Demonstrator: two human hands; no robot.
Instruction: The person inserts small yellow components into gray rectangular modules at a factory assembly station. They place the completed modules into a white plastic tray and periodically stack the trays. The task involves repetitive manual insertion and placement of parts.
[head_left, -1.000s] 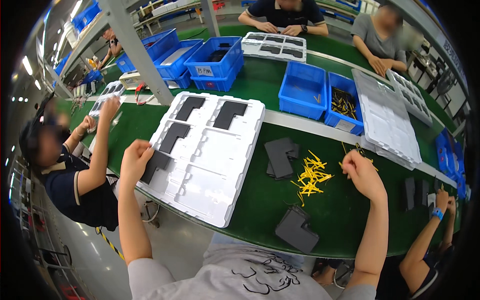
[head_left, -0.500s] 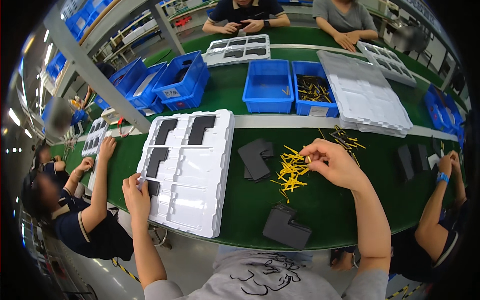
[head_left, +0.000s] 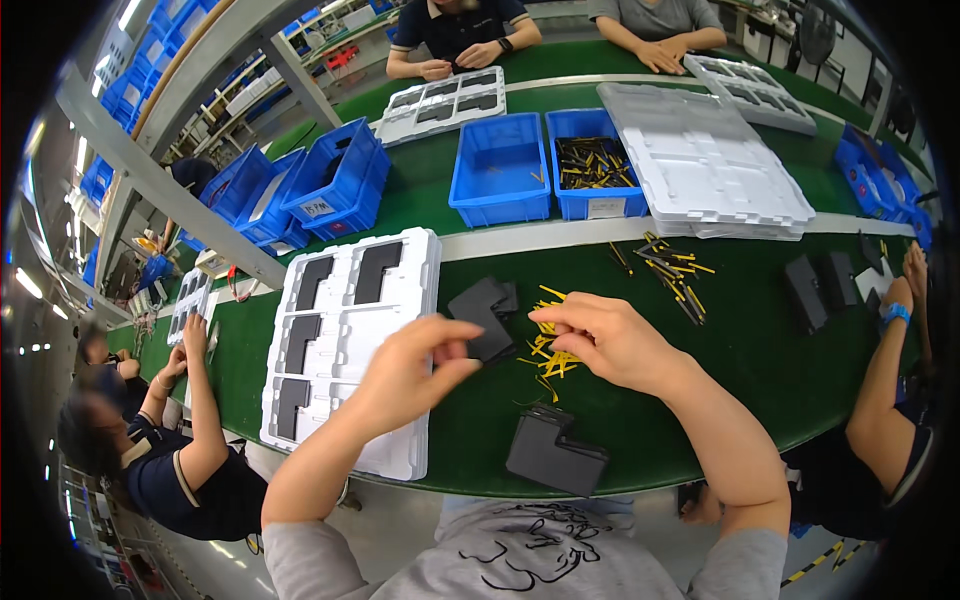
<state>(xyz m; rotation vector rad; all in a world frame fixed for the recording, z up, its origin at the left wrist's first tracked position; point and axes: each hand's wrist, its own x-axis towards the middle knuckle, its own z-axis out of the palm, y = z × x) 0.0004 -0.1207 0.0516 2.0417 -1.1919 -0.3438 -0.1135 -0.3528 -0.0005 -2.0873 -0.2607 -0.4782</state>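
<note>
My left hand [head_left: 415,368] hovers over the right part of the white tray [head_left: 378,440], fingers curled, a gap between thumb and fingertips and nothing seen in it. Several black L-shaped pieces [head_left: 377,272] lie in the tray's left pockets. My right hand [head_left: 615,343] is over the pile of thin yellow strips [head_left: 545,362], fingertips drawn together; what they hold, if anything, is hidden among the strips. Between the hands lies a stack of black L-shaped pieces [head_left: 487,310]. A second black stack [head_left: 555,455] sits at the table's near edge.
Black-and-yellow strips [head_left: 680,272] lie scattered to the right. Behind stand a blue bin [head_left: 500,205] with few strips, a fuller blue bin [head_left: 600,207] and stacked clear trays [head_left: 715,170]. A metal post [head_left: 170,190] rises at left. Co-workers sit on both sides and opposite.
My left hand has left the tray's left edge and moved right, towards the strips. My right hand has shifted a little left over the yellow pile. The whole view has shifted slightly.
</note>
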